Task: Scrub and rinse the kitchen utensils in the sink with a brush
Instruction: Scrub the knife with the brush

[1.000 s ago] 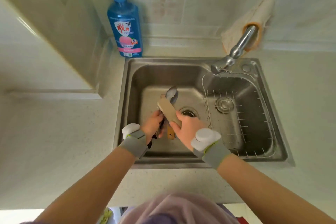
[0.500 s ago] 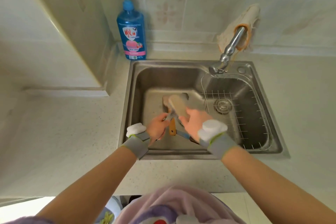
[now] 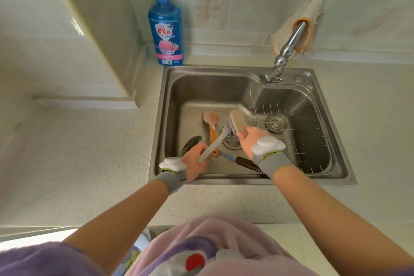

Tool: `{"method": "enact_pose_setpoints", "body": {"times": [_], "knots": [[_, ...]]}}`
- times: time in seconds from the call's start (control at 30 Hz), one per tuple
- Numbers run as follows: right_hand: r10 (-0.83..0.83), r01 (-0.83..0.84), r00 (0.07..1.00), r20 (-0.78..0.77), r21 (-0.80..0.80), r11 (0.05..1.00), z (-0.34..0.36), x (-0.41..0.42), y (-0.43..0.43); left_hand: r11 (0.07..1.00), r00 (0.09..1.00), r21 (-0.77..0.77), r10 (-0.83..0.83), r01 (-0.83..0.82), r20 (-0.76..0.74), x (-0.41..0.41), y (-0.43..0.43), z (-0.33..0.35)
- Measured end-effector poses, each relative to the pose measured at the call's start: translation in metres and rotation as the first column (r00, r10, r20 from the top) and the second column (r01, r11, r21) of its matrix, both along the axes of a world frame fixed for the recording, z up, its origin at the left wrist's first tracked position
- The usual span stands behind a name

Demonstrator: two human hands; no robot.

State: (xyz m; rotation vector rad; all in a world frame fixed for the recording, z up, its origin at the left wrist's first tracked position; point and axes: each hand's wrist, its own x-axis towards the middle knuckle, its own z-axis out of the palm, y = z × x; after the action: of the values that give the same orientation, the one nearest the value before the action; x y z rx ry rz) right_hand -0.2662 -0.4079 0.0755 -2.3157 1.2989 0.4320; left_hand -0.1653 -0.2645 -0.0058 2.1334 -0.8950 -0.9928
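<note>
over sink [image 3: 226, 70]: left hand [image 3: 194, 162] holds utensil [image 3: 215, 144], right hand [image 3: 249, 141] holds brush [image 3: 238, 120]

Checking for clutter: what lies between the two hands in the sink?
Head view: the metal utensil the left hand holds, a wooden spatula, the drain and a dark-handled tool.

A soap bottle [image 3: 166, 29] stands on the bench [image 3: 89, 152] behind the sink [image 3: 212, 89], at its left corner; a wire rack [image 3: 277, 110] sits in its right half, under the tap [image 3: 289, 45].
</note>
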Motion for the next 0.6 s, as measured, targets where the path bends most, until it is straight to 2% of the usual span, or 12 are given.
{"method": "enact_pose_setpoints", "body": {"times": [0.1,0.13,0.23,0.27,0.4,0.43,0.53,0.6], "knots": [[0.190,-0.191,0.981,0.020,0.009,0.982,0.003,-0.006,0.033,0.999,0.998,0.022,-0.029,0.028,0.049,0.006,0.003,-0.002],[0.199,-0.200,0.979,0.035,0.022,0.980,0.001,-0.005,0.032,0.998,0.997,0.033,-0.049,0.048,0.058,0.008,0.003,-0.002],[-0.030,0.028,0.998,0.049,0.041,0.999,-0.001,0.002,0.002,0.994,0.991,0.038,-0.107,0.105,0.079,0.010,0.004,0.002],[-0.060,0.059,0.998,0.033,0.033,0.998,-0.001,0.001,-0.002,0.991,0.988,0.044,-0.129,0.125,0.089,0.011,0.005,0.003],[0.148,-0.149,0.989,0.021,0.061,0.987,0.008,-0.005,0.023,0.984,0.977,0.057,-0.177,0.171,0.119,0.015,0.009,0.002],[0.141,-0.141,0.990,0.013,0.072,0.987,0.008,-0.002,0.019,0.979,0.972,0.068,-0.197,0.190,0.129,0.016,0.010,0.002],[-0.019,0.020,1.000,-0.013,0.072,0.997,0.009,0.007,-0.005,0.973,0.960,0.077,-0.229,0.220,0.158,0.019,0.009,0.005],[0.012,-0.010,0.999,-0.031,0.046,0.999,0.010,0.006,0.001,0.968,0.954,0.101,-0.244,0.230,0.172,0.022,0.008,0.005]]}}
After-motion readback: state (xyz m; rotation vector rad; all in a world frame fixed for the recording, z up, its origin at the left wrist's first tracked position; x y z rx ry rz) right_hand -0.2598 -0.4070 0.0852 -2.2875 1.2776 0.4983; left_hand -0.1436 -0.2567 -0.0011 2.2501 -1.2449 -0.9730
